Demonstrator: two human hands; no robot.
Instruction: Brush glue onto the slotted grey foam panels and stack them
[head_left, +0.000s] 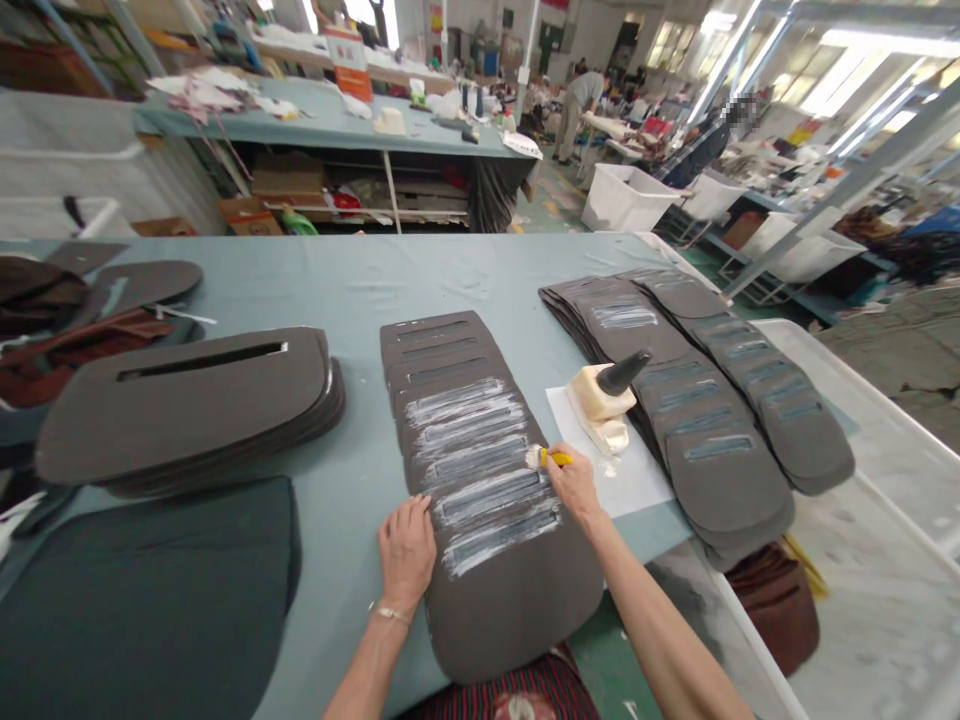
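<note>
Overlapping dark grey panels with slots lie fanned out before me, white paste smeared around several of the slots. My right hand is closed round the yellow handle of a small brush, whose white-coated bristles are at the panels' right edge. My left hand rests with fingers extended on the panels' left edge, holding nothing. To the right, a cream-coloured glue bottle with a black nozzle lies tipped on a white sheet, and white paste is spread beside it.
Slotted panels are stacked at left, above a dark green-black piece. More pasted panels overlap at right, near white bins. The blue-covered table extends away. Behind stand another cluttered table and a person.
</note>
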